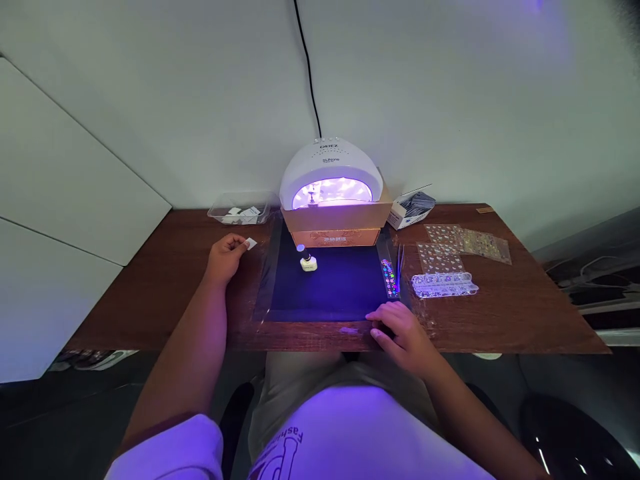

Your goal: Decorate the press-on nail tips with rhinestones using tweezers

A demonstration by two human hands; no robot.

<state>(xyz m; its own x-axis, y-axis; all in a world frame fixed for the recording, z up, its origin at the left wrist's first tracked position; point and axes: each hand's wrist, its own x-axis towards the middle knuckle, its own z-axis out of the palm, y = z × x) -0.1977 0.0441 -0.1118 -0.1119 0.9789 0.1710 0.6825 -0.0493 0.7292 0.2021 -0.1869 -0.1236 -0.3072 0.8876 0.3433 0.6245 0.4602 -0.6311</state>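
My left hand (225, 259) pinches a small white square pad (251, 243) between thumb and fingers, left of the black mat (330, 293). At the front edge of the table my right hand (397, 333) rests with thumb and fingers apart and nothing visible in it. A pale nail polish bottle (309, 264) with a dark cap stands upright on the mat. Behind it, a white nail lamp (330, 163) glows purple, propped on a cardboard box (335, 237); a small dark object inside is unclear.
A clear tray (215, 215) of white pads stands at the back left. Right of the mat lie a strip of shiny gems (390, 279), tweezers (400, 267), sticker sheets (440, 257) and a clear glitter case (445, 285). An open box of grey packets (413, 205) sits behind.
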